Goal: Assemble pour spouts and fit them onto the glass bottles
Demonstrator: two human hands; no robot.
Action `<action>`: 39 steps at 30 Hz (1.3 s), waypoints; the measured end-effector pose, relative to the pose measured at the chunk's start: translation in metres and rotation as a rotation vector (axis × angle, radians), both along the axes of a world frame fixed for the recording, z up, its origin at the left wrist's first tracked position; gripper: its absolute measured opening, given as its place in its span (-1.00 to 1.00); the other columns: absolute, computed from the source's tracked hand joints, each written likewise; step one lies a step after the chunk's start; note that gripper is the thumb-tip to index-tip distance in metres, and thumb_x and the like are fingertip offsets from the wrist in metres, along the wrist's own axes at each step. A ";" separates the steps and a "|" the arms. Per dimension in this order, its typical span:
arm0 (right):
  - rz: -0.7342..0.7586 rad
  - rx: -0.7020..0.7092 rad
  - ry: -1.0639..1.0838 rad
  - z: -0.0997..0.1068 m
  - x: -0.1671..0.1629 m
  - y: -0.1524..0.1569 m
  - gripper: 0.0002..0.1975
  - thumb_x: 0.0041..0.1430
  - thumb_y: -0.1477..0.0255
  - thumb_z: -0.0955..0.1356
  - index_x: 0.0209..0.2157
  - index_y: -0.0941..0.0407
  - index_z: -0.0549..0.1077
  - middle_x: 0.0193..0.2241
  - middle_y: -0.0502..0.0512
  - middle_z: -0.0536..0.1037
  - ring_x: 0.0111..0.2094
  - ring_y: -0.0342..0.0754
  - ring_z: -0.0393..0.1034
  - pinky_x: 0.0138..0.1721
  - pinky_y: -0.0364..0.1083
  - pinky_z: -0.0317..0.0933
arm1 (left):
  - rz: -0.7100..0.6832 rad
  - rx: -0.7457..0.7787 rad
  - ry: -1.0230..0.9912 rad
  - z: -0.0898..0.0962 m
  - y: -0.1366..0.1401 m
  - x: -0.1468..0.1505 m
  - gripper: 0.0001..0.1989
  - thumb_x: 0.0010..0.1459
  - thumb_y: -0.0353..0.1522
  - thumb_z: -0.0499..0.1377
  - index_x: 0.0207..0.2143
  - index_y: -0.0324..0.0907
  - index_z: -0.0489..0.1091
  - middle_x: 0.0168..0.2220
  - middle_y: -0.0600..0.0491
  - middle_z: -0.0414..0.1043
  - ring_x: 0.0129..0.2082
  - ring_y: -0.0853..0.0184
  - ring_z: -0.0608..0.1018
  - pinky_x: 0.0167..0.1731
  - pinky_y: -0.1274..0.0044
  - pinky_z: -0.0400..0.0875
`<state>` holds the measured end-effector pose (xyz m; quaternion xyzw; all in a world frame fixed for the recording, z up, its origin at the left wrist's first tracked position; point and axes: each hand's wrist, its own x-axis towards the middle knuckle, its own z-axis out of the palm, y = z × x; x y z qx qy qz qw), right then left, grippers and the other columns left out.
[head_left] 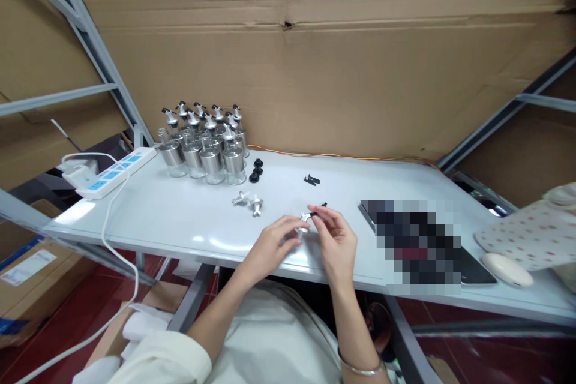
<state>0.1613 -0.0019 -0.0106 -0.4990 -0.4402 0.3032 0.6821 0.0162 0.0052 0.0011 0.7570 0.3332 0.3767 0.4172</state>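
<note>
My left hand (275, 243) is closed around a silver pourer spout (304, 216), low over the front of the table. My right hand (335, 239) pinches a small black lever piece (314, 214) against the top of that spout. Fingers partly hide both parts, so I cannot tell whether they are joined. To the left lie two loose silver spouts (256, 206). Several thin black lever pieces (312, 180) rest beyond my hands. Three black stoppers (254, 177) sit beside a group of glass bottles with steel bands (211, 159), many topped with silver-and-black pourers.
The white table (180, 216) carries a power strip (121, 173) with a white cable at left. A dark pixelated device (472, 270), a white mouse (507, 269) and a dotted cloth item (522, 234) occupy the right. Cardboard (315, 84) walls the back.
</note>
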 end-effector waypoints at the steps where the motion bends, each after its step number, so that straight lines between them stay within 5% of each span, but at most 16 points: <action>1: 0.014 0.003 -0.004 0.000 0.000 0.000 -0.81 0.04 0.36 0.37 -0.29 0.14 0.47 -0.24 0.21 0.62 -0.17 0.04 0.51 -0.05 0.07 0.33 | 0.002 0.010 0.009 0.000 0.000 0.000 -0.65 0.16 -0.47 0.11 0.00 -0.05 0.40 -0.04 0.01 0.40 -0.20 0.35 0.47 -0.03 0.50 0.31; 16: -0.036 0.019 -0.170 -0.002 -0.001 -0.002 -0.83 0.13 0.33 0.33 -0.32 0.12 0.49 -0.30 0.16 0.61 -0.22 0.01 0.49 -0.10 0.03 0.31 | -0.012 0.060 0.021 0.003 0.001 -0.001 -0.67 0.18 -0.48 0.09 -0.03 -0.05 0.42 -0.01 0.00 0.40 0.01 0.27 0.43 0.05 0.47 0.27; 22: -0.013 -0.051 -0.222 -0.005 -0.002 0.002 -0.80 0.13 0.32 0.30 -0.30 0.13 0.48 -0.28 0.17 0.59 -0.22 0.02 0.47 -0.11 0.03 0.30 | 0.028 0.009 0.050 -0.003 0.003 0.001 -0.64 0.16 -0.48 0.09 0.00 -0.05 0.39 -0.03 0.00 0.40 -0.14 0.31 0.48 0.00 0.46 0.33; 27: -0.163 -0.095 -0.462 -0.001 0.020 -0.005 -0.70 0.17 0.29 0.22 -0.26 0.13 0.50 -0.26 0.20 0.54 -0.24 0.03 0.42 -0.20 0.00 0.29 | 0.089 -0.062 0.034 -0.003 0.002 0.001 -0.65 0.15 -0.47 0.09 0.00 -0.08 0.37 -0.04 -0.01 0.39 -0.24 0.36 0.49 -0.07 0.49 0.37; 31: 0.086 -0.213 -0.720 0.001 0.042 -0.013 -0.72 0.05 0.30 0.32 -0.23 0.10 0.54 -0.40 0.10 0.52 -0.44 -0.04 0.38 -0.30 -0.04 0.28 | 0.087 -0.064 0.054 0.001 0.000 0.000 -0.67 0.15 -0.48 0.08 -0.04 -0.09 0.39 -0.04 0.01 0.38 -0.21 0.36 0.48 -0.07 0.51 0.36; 39: 0.017 -0.260 -0.733 0.000 0.030 0.000 -0.85 0.00 0.40 0.30 -0.52 0.11 0.50 -0.54 0.08 0.51 -0.50 -0.02 0.38 -0.33 -0.02 0.25 | 0.142 -0.012 0.049 -0.003 0.003 0.000 -0.68 0.09 -0.52 0.10 -0.09 -0.13 0.40 -0.07 -0.01 0.39 -0.21 0.36 0.48 -0.07 0.50 0.36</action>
